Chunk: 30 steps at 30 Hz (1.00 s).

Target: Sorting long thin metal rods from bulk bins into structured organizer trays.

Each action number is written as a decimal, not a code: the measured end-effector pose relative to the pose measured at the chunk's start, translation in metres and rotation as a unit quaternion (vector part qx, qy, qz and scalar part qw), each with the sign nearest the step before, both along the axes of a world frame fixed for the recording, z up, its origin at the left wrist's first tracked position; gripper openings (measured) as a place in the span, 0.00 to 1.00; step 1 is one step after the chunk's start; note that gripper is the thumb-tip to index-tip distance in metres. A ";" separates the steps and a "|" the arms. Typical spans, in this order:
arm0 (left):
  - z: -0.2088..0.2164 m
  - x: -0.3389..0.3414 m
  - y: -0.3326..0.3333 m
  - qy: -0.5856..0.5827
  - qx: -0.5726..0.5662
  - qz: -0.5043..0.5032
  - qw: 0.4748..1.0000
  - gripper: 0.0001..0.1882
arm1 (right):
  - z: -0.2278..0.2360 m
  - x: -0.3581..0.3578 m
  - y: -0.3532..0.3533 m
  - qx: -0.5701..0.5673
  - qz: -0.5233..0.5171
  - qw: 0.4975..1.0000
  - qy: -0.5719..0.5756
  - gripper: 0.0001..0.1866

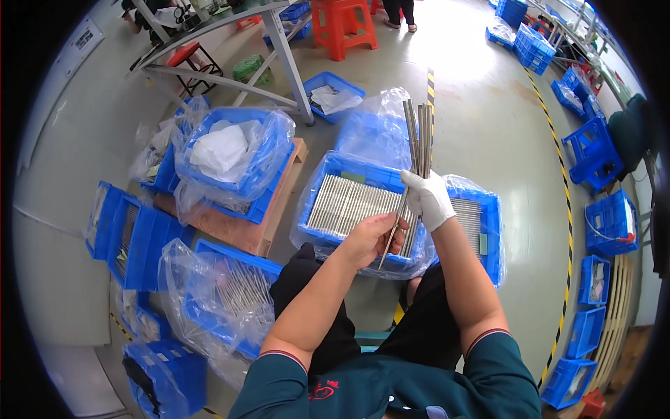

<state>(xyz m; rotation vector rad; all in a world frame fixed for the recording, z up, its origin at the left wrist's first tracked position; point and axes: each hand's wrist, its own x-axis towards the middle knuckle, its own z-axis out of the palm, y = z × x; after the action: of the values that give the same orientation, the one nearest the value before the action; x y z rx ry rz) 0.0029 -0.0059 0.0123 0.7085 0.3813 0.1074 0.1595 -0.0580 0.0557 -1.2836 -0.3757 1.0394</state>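
My right hand [427,198], in a white glove, is closed around a bundle of several slim metal rods [421,140] that stand nearly upright. My bare left hand [380,237] has its fingers closed on a single thin metal rod [386,253] that slants down toward me, its upper part meeting the bundle. Below both hands sits a plastic-lined blue crate [301,236] with similar rods [349,202] laid side by side in a row. Just right of it, another blue crate [494,230] holds more rods, partly hidden by my right forearm.
To the left, bagged blue crates [262,202] rest on a wooden pallet [269,241]. A plastic-covered crate of rods [237,290] stands by my left knee. Ahead are a metal-legged table [283,63] and red stools [342,28]. A person [400,14] stands far off. Crates line the right side.
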 end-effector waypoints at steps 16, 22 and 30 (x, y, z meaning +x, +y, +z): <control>0.011 -0.029 0.019 0.113 0.216 -0.062 0.968 0.15 | -0.013 0.066 -0.009 0.093 -0.111 0.987 0.063 0.13; -0.002 -0.014 0.025 -0.117 0.011 0.002 0.993 0.15 | -0.016 0.012 -0.002 0.016 -0.010 0.997 0.070 0.12; 0.015 -0.013 0.020 -0.014 0.131 -0.092 0.987 0.11 | -0.020 -0.021 0.011 -0.016 0.155 0.973 -0.171 0.12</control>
<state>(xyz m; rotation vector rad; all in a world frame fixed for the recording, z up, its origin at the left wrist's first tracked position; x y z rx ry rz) -0.0104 0.0144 0.0275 0.9978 0.2752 -0.0073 0.1389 -0.0468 0.0362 -1.4670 -0.8462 1.0847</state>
